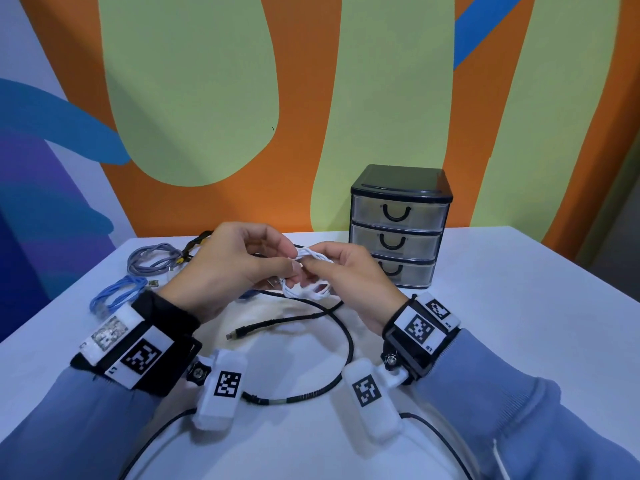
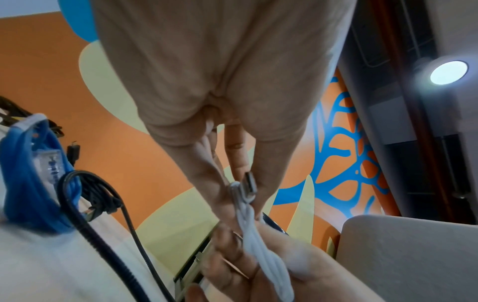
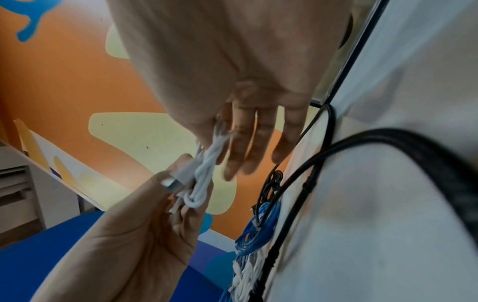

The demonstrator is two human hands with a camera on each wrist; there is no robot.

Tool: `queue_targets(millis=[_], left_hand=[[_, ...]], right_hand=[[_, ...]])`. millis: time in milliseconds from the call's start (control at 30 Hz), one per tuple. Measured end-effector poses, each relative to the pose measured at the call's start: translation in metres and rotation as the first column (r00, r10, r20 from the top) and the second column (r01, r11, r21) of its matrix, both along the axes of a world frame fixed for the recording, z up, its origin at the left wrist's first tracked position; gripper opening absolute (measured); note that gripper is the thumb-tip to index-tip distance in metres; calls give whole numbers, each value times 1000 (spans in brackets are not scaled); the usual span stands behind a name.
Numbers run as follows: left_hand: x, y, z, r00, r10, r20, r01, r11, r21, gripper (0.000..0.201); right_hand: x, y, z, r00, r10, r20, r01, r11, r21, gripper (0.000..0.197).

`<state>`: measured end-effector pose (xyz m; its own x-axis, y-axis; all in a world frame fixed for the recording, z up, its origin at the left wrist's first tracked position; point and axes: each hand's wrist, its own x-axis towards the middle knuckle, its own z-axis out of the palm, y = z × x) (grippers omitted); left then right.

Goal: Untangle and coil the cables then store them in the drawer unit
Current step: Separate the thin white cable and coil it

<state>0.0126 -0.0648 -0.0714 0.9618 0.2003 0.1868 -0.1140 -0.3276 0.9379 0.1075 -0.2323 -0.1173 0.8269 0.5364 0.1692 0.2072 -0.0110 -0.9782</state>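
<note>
Above the middle of the table, both hands hold a small white cable (image 1: 306,287) wound into a coil with a twisted wrap round its middle. My left hand (image 1: 289,271) pinches the coil's left side, its metal USB plug (image 2: 248,187) between thumb and fingers. My right hand (image 1: 313,266) pinches the twisted part (image 3: 207,169) between thumb and forefinger; its other fingers are straight. The black drawer unit (image 1: 401,223) stands behind the right hand, its three clear drawers closed. A long black cable (image 1: 348,344) lies loose on the table under the hands.
At the back left of the white table (image 1: 519,323) lie a coiled blue cable (image 1: 116,296), a coiled grey cable (image 1: 152,259) and a black-and-yellow cable (image 1: 197,242). A painted wall rises behind the table. The black cable's plug end (image 1: 235,334) lies near the centre.
</note>
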Motion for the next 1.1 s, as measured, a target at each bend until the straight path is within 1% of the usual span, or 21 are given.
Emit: queue_targets(millis=[100, 233, 300, 367, 433, 500, 533, 600, 667, 700, 767, 833, 900, 967, 1000, 1067, 1100], left_hand=[[0, 3, 1, 999, 23, 22, -23, 1000, -1, 17], [-2, 4, 2, 1000, -2, 22, 2, 1000, 3, 16], [-3, 4, 3, 1000, -11, 28, 11, 1000, 10, 17], [-3, 5, 4, 999, 3, 46, -3, 1000, 4, 15], [-3, 8, 5, 996, 39, 75, -38, 999, -26, 13], [-2, 11, 5, 993, 71, 93, -63, 994, -86, 13], [-2, 13, 6, 992, 86, 95, -73, 989, -132, 13], [-3, 14, 8, 991, 97, 88, -76, 974, -214, 13], [-4, 14, 9, 991, 98, 91, -74, 968, -240, 14], [-4, 14, 9, 990, 101, 100, -75, 969, -237, 15], [-4, 15, 9, 986, 106, 127, -76, 973, -218, 13], [-4, 15, 10, 986, 95, 141, -66, 978, -197, 12], [-6, 15, 10, 987, 74, 146, -46, 981, -188, 17], [-7, 15, 10, 990, 53, 132, -27, 982, -190, 22], [-7, 15, 10, 992, 37, 118, -14, 981, -192, 21], [-7, 15, 10, 997, -2, 81, 18, 978, -207, 19], [-7, 16, 10, 998, -16, 67, 30, 974, -223, 20]], right_hand=[[2, -4, 2, 999, 18, -44, -17, 999, 44, 21], [3, -8, 1, 990, 100, -103, -93, 993, 71, 33], [3, -9, 1, 987, 113, -115, -105, 992, 68, 32], [4, -11, 4, 976, 156, -152, -147, 987, 70, 24], [3, -13, 8, 944, 252, -212, -226, 964, 140, 20], [2, -15, 12, 901, 324, -289, -249, 931, 267, 21], [1, -15, 14, 883, 351, -312, -249, 913, 322, 24], [2, -15, 14, 877, 379, -295, -263, 893, 364, 30], [2, -15, 13, 905, 351, -239, -263, 906, 332, 27], [2, -14, 13, 928, 310, -208, -242, 924, 295, 23], [2, -12, 13, 975, 185, -120, -159, 967, 199, 17], [3, -10, 11, 996, 83, -19, -80, 990, 119, 17], [2, -9, 11, 997, 71, 19, -73, 995, 72, 19], [2, -9, 10, 995, 97, 5, -97, 994, 41, 19], [2, -9, 10, 996, 90, 10, -90, 996, 16, 20], [2, -9, 10, 996, 66, 68, -63, 997, -43, 28], [2, -9, 11, 991, 53, 125, -43, 996, -80, 32]])
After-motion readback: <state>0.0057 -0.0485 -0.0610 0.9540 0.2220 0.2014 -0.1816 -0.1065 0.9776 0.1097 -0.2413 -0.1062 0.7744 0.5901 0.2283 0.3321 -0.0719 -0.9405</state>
